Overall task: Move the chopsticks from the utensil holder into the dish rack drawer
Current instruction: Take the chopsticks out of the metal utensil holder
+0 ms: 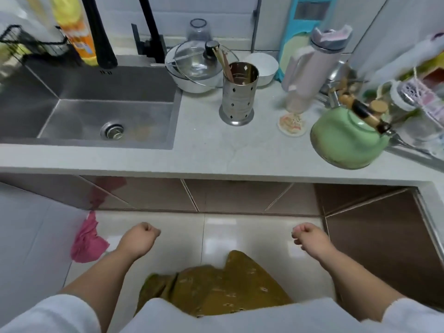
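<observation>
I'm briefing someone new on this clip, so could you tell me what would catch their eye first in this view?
Probably the green kettle at the counter's right front edge, and the steel utensil holder mid-counter, chopsticks leaning from its left rim. Left of it lies the steel sink. Below, the left hand and right hand hang curled and empty above the floor.

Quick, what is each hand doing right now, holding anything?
Left hand: closed in a loose fist, holding nothing.
Right hand: fingers curled shut, holding nothing.
</observation>
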